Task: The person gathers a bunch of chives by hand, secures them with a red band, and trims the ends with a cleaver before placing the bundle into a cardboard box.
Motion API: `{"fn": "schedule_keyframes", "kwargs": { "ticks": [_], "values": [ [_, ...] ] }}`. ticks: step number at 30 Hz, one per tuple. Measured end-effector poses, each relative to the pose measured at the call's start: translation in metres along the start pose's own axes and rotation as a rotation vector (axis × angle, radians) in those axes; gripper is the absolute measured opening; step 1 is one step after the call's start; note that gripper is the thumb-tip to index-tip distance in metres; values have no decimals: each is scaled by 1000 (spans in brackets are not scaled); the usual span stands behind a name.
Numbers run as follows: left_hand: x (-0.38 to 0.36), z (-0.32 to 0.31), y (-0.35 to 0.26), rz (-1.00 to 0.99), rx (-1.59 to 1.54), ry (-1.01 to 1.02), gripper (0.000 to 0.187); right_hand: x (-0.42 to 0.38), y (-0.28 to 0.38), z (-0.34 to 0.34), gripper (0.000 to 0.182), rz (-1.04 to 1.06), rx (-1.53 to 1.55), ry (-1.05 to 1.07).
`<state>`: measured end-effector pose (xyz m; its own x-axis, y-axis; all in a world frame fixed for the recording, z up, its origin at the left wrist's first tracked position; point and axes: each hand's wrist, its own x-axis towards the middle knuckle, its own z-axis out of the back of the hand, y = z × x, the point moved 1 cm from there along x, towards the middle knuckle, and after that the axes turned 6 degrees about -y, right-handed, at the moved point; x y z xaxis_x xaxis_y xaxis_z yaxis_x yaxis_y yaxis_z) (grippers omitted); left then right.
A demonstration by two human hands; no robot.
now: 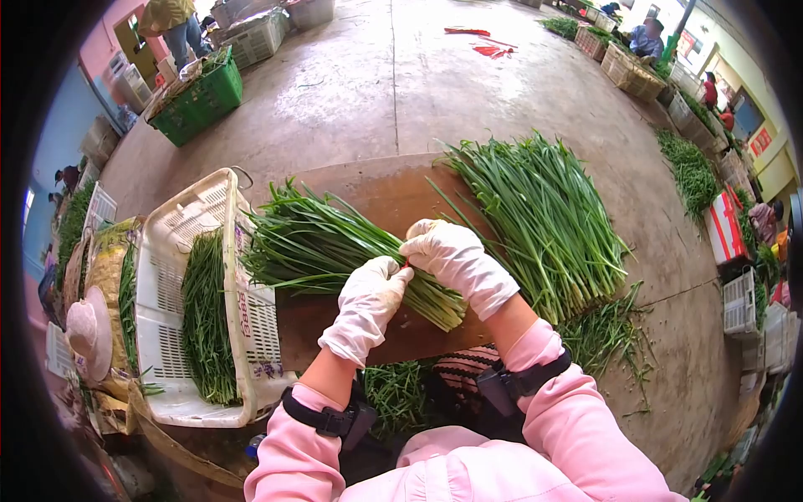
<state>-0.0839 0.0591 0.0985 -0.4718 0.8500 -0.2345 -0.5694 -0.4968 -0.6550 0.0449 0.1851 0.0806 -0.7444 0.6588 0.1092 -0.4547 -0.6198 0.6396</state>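
A bunch of Chinese chives point(326, 238) lies across the brown board point(335, 330), leaves to the left and cut stems to the right. A thin red tie point(407, 264) shows at the bunch between my hands. My left hand point(368, 303), in a white glove, is closed in a pinch at the tie on the near side. My right hand point(456, 258), also gloved, has its fingers closed at the tie from above, against the bunch. To the right on the board lies a large loose pile of chives point(544, 222).
At the left stands a white plastic crate point(155, 335) holding chive bundles point(209, 318). Trimmed scraps point(615, 335) litter the floor at right. Further off are a green crate point(196, 105), red strips point(493, 52) and a seated person point(647, 39) by baskets.
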Motion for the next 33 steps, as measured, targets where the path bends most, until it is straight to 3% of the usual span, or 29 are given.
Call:
{"fn": "schedule_keyframes", "kwargs": {
  "ticks": [3,5,8,11,13,14,15,16,17,19,21,22,25,26,27,29,30,31,33],
  "values": [
    [1,0,2,-28,-107,-54,23,-7,4,4,13,45,-159,-80],
    [12,-11,18,-361,-134,-294,8,-15,22,12,14,12,-62,-91],
    [23,-14,22,-527,-44,-360,10,-17,35,8,18,-122,-113,-23],
    [37,-18,28,-672,-31,-335,12,-23,51,-10,20,-113,-122,-176],
    [41,-14,29,-571,-350,-187,13,-24,47,5,20,-43,12,-103],
    [44,-8,32,-594,-281,-247,13,-20,43,14,19,-30,36,0],
    [47,-11,36,-391,-509,-264,9,-19,43,22,18,-18,62,106],
    [43,1,30,-310,-459,-226,8,-22,43,26,15,-12,79,-127],
    [37,16,25,-230,-408,-189,9,-26,43,30,18,-66,153,-197],
    [27,24,21,-108,-385,-44,25,-7,-13,-15,36,231,179,-306],
    [15,28,5,12,-245,129,34,-2,8,-9,59,-434,814,27],
    [16,17,7,-72,-357,94,43,5,-1,-18,69,-319,665,27],
    [20,1,15,-12,-201,47,36,3,12,-1,67,-420,439,44],
    [24,-3,20,-12,-199,51,36,-2,21,8,51,-437,413,-15],
    [27,-3,22,9,-188,24,35,-3,19,12,51,-440,413,-17],
    [30,-6,24,29,-176,3,34,-4,16,19,30,-18,-2,74],
    [29,-3,21,25,-137,5,33,-5,15,15,20,-150,165,25],
    [28,-1,19,21,-100,6,33,-3,14,12,20,-151,165,25],
    [25,-2,16,-24,-44,-39,33,1,12,7,24,-423,346,70]
  ]
}}
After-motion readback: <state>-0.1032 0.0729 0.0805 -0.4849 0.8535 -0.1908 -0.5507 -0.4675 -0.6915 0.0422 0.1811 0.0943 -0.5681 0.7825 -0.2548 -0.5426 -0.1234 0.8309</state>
